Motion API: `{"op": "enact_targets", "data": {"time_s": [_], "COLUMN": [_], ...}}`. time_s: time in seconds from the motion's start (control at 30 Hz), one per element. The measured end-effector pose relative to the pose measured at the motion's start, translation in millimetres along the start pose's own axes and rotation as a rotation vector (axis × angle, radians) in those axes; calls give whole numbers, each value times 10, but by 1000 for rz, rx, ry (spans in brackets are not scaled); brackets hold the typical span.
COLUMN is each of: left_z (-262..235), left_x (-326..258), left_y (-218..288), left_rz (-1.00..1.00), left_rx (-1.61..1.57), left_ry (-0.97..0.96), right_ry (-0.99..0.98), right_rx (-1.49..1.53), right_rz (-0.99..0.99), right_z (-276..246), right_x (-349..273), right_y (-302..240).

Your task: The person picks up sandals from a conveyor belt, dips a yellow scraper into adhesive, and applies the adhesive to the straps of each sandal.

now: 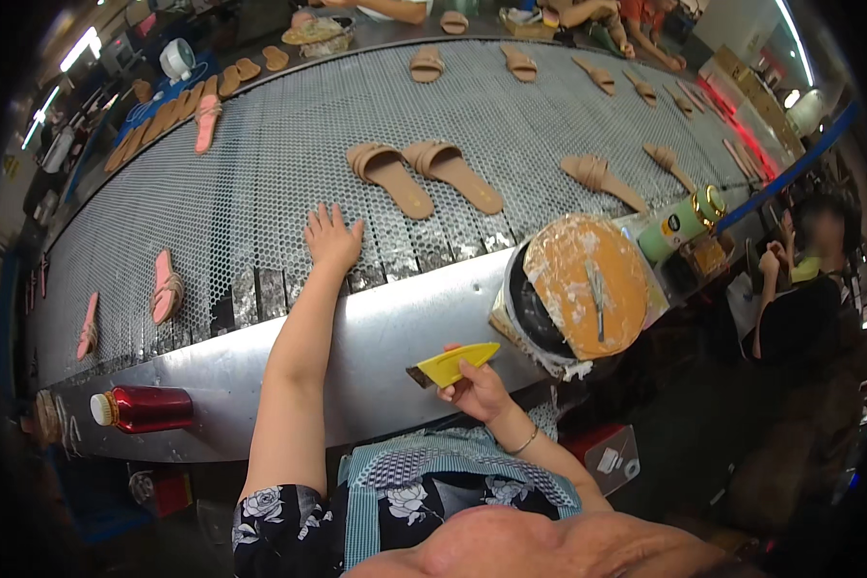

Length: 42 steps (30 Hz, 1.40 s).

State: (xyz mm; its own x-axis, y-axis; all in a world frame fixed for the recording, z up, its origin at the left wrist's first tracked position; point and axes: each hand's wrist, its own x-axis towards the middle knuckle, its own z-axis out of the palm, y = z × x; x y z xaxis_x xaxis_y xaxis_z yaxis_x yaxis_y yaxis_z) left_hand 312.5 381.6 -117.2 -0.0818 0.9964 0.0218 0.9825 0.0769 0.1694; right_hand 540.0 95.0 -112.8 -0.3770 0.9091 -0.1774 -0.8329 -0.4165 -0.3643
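My left hand (332,238) lies flat with fingers spread on the grey perforated conveyor belt (279,144), just short of a pair of tan slide sandals (424,173). It holds nothing. My right hand (477,388) is down by the metal front rail (395,328), gripping a yellow plastic scraper-like tool (451,364) with its tip pointing right. A round pot with a glue-smeared tan lid (588,284) and a stick lying on it stands just right of that hand.
More tan sandals (602,176) lie along the belt's right and far side; pink ones (167,287) lie at the left. A red bottle (144,408) rests on the rail. A green-lidded jar (679,223) stands by the pot. Other people work at the far end and at right.
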Motion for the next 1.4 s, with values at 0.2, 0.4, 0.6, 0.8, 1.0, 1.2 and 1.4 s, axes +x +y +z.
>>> {"op": "enact_targets", "data": {"time_s": [0.2, 0.4, 0.6, 0.8, 1.0, 1.2, 1.4], "left_z": [54, -311, -392, -157, -745, -988, -235], "left_x": [86, 123, 352, 664, 165, -1176, -1902], "left_y": [-8, 234, 710, 118, -98, -227, -474], "left_rz": [6, 338, 177, 10, 339, 432, 534], "left_rx": [64, 67, 173, -113, -295, -606, -288], "left_ry": [0, 259, -13, 32, 402, 258, 205], "right_ry": [-14, 3, 14, -32, -34, -72, -35], "right_rx": [27, 18, -6, -8, -6, -22, -26], "right_rz": [13, -5, 3, -12, -11, -50, -32], "right_z": [-87, -106, -149, -179, -311, -331, -307], "right_x": [44, 4, -17, -11, 2, -35, -57], "right_y": [-89, -71, -5, 21, -82, -68, -64]}}
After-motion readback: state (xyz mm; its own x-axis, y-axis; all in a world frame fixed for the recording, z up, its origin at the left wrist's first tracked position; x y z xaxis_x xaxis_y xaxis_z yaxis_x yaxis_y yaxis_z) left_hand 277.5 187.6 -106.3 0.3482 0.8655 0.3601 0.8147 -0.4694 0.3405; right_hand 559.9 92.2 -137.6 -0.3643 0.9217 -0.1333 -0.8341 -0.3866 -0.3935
